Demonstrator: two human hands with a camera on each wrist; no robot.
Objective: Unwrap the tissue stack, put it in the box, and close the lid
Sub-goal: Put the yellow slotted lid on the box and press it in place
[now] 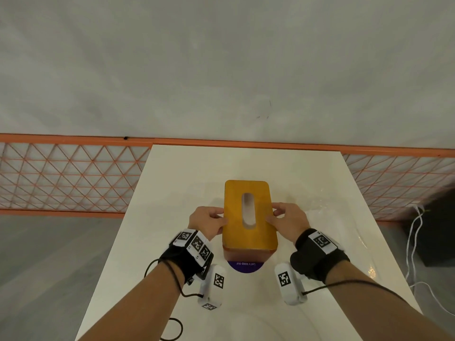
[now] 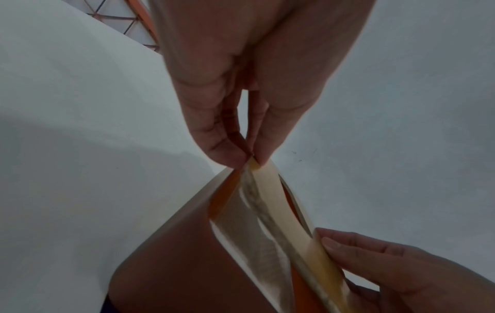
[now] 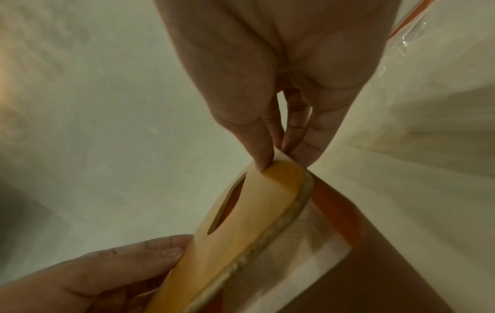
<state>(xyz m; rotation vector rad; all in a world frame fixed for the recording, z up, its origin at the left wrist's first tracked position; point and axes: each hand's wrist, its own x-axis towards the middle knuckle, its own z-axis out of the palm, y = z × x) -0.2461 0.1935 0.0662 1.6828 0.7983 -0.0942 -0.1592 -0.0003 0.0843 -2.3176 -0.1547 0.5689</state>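
Both hands, left [image 1: 209, 221] and right [image 1: 286, 219], pinch the lid's [image 1: 248, 215] long edges to seat it squarely over the box [image 3: 396, 243]; tissues [image 3: 302, 249] inside, below the lid.

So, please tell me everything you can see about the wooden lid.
The wooden lid is a flat yellow-orange board with rounded corners and a long oval slot in its middle. It sits above the brown tissue box, not yet seated: the wrist views show a gap with white tissues beneath. The left hand and right hand pinch its long edges.
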